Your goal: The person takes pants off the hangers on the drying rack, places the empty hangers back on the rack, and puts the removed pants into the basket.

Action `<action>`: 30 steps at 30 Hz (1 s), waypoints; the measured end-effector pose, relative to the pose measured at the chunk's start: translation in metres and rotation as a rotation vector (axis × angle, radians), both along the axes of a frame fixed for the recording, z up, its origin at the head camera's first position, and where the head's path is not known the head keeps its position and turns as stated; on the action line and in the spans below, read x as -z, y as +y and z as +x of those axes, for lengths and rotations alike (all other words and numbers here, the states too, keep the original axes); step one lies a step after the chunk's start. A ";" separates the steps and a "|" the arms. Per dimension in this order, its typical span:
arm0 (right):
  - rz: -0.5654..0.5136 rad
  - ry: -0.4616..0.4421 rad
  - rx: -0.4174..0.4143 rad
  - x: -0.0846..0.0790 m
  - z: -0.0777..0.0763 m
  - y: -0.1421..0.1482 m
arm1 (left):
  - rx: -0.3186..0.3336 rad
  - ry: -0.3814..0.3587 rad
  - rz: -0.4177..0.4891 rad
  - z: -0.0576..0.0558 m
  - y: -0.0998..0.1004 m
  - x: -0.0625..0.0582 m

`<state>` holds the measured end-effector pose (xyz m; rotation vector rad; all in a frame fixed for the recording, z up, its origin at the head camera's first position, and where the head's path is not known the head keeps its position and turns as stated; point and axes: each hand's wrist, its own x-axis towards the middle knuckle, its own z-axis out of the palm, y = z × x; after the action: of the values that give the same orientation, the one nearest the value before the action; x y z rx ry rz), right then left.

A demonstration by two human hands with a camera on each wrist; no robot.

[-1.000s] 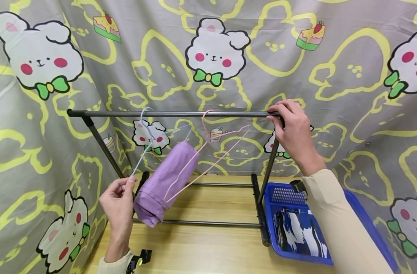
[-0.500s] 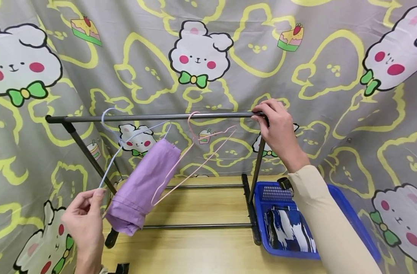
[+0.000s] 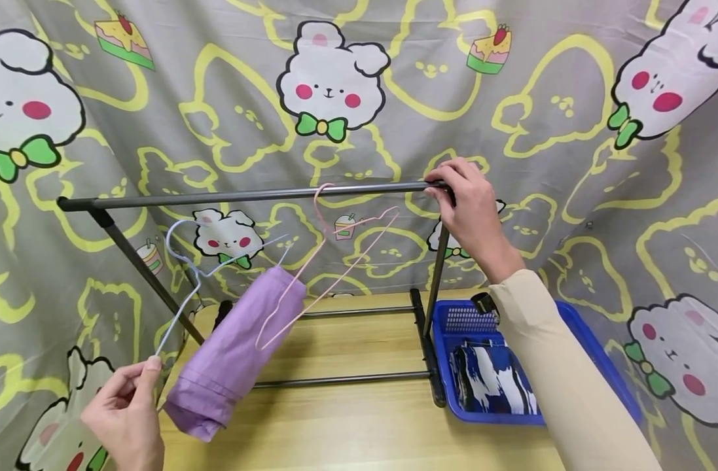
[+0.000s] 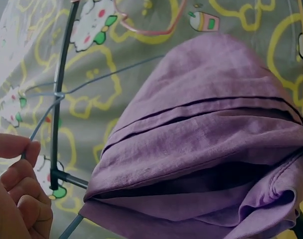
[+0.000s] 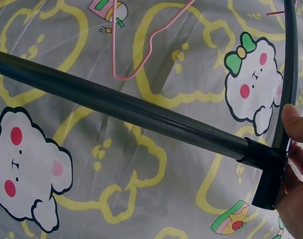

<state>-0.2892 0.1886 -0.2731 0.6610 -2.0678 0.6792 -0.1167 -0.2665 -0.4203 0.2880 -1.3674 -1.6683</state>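
Note:
My left hand (image 3: pixel 125 412) pinches one end of a light-blue wire hanger (image 3: pixel 182 309) between thumb and fingers. A folded purple garment (image 3: pixel 235 353) hangs over the hanger's lower wire, tilted down toward me. The hanger's hook stands below and in front of the black rack's top bar (image 3: pixel 235 195), off it. In the left wrist view, the open folds of the garment (image 4: pixel 206 134) fill the right side. My right hand (image 3: pixel 473 212) grips the right end of the top bar; the right wrist view shows its fingers at the black corner joint (image 5: pixel 263 159).
A pink hanger (image 3: pixel 328 230) hangs bare on the bar, its corner overlapping the purple garment. At the right, a blue basket (image 3: pixel 488 417) holds a folded blue, white and black cloth (image 3: pixel 494 379). A patterned grey curtain (image 3: pixel 429 144) encloses the wooden table (image 3: pixel 335 432).
The blue hanger has come off the bar, and my left hand has moved it left and down with the purple garment. My right hand stays on the bar's end; the head view has shifted.

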 end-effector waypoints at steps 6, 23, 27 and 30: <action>-0.011 0.006 0.007 0.001 0.002 0.001 | -0.062 -0.194 -0.150 0.003 0.005 0.010; -0.040 0.002 -0.007 0.001 0.001 0.000 | -0.094 -0.384 -0.275 0.015 0.014 0.037; -0.043 0.011 -0.016 0.003 0.002 0.001 | -0.072 -0.385 -0.301 0.016 0.015 0.042; -0.035 0.024 -0.023 0.004 0.001 0.001 | -0.042 -0.387 -0.293 0.019 0.015 0.047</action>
<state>-0.2878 0.1899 -0.2775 0.6706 -2.0242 0.7156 -0.0977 -0.2515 -0.4678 0.4806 -1.8561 -1.3979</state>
